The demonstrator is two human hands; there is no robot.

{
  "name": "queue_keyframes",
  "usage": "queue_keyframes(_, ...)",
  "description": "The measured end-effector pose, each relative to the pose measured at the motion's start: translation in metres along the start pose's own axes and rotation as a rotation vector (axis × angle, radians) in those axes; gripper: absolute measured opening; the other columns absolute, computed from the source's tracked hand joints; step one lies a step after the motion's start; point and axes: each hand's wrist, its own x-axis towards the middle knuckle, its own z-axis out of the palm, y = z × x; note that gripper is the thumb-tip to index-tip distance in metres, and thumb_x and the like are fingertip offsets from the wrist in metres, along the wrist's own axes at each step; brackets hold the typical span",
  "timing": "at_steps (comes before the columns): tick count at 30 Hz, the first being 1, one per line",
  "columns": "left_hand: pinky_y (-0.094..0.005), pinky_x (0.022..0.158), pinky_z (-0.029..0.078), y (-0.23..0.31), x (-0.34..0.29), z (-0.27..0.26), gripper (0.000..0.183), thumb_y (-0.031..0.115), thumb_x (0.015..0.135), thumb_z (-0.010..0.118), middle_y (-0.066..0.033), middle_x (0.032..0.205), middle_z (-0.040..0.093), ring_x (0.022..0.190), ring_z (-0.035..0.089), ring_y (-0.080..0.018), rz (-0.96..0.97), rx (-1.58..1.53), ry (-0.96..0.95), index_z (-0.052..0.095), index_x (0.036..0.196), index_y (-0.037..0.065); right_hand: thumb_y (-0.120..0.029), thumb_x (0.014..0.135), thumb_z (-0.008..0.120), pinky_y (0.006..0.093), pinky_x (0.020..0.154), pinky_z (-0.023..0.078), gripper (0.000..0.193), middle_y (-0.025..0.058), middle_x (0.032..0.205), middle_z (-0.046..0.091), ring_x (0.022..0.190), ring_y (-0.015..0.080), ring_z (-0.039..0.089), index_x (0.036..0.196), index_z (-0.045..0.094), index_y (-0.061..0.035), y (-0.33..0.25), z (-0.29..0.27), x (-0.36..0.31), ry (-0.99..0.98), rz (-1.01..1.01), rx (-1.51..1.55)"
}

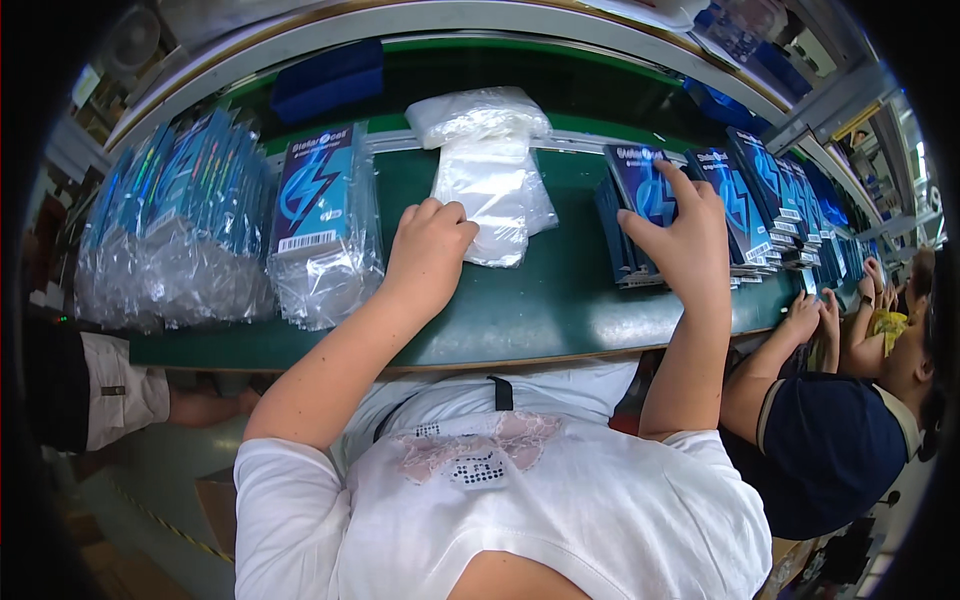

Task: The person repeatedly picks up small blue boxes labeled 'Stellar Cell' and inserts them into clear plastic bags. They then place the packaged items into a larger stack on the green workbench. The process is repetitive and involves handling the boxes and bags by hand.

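My left hand [432, 248] has its fingers curled in a pinch at the left edge of a pile of clear plastic bags [490, 195], near the middle of the bench. Over a stack of flat blue boxes [648, 190] with a lightning-bolt print, my right hand [685, 228] spreads its thumb and index finger apart. The thumb reaches the top box's left side and the index finger lies over its face; the hand covers the box's lower right part. A thicker folded bundle of bags [478, 113] lies across the pile's far end.
Bagged blue boxes [320, 210] stand at the left, beside a long row of wrapped boxes [165, 220]. More box stacks [735, 205] line the right. A blue bin [328, 80] sits at the back. Co-workers [830, 430] work close by on the right along the green bench [480, 325].
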Motion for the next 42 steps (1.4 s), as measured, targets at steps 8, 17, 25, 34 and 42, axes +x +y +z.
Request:
queue_keyframes(8,-0.0369,0.087,0.044,0.009,0.005,-0.009,0.033,-0.002,0.081,0.060,-0.0143,0.112,0.051,0.101,0.053,-0.0301,-0.048,-0.325,0.056,0.059,0.114,0.002,-0.043,0.089,0.057,0.0207,0.045,0.040,0.052,0.0081,0.091,0.056,0.066,0.0088,0.052,0.123,0.049,-0.0040,-0.019,0.027,-0.029,-0.384,0.424,1.672)
queue_keyframes(17,-0.0362,0.110,0.024,0.007,-0.013,0.031,0.047,0.026,0.100,0.039,-0.0215,0.145,0.027,0.134,0.029,-0.0332,-0.494,-0.610,0.126,0.036,0.138,-0.002,-0.046,0.092,0.053,0.0220,0.038,0.037,0.035,0.0022,0.072,0.055,0.053,0.0078,0.050,0.088,0.057,-0.0122,-0.022,0.086,-0.044,-0.621,0.766,1.645)
queue_keyframes(25,-0.0431,0.111,0.022,0.032,-0.014,0.024,0.052,0.021,0.098,0.041,-0.0270,0.149,0.014,0.138,0.019,-0.0413,-0.448,-0.538,0.013,0.026,0.141,-0.004,-0.033,0.090,0.060,0.0204,0.077,0.044,0.045,0.0053,0.098,0.064,0.086,0.0079,0.058,0.114,0.057,0.0060,-0.008,0.096,-0.045,-0.600,0.605,1.541)
queue_keyframes(34,-0.0445,0.098,0.035,0.007,0.008,0.002,0.024,0.002,0.080,0.057,-0.0055,0.116,0.061,0.113,0.052,-0.0261,0.012,-0.094,-0.106,0.065,0.102,0.006,-0.018,0.091,0.058,0.0217,0.079,0.047,0.043,0.0067,0.102,0.064,0.088,0.0085,0.060,0.124,0.049,0.0072,0.001,0.071,-0.060,-0.557,0.623,1.672)
queue_keyframes(42,-0.0343,0.070,0.048,0.004,0.012,0.000,0.014,-0.001,0.080,0.060,-0.0101,0.093,0.063,0.081,0.061,-0.0283,-0.087,-0.350,0.048,0.065,0.093,0.002,-0.009,0.087,0.060,0.0265,0.085,0.050,0.056,0.0134,0.114,0.060,0.096,0.0148,0.063,0.134,0.036,0.0089,0.006,0.068,-0.065,-0.691,0.529,1.889)
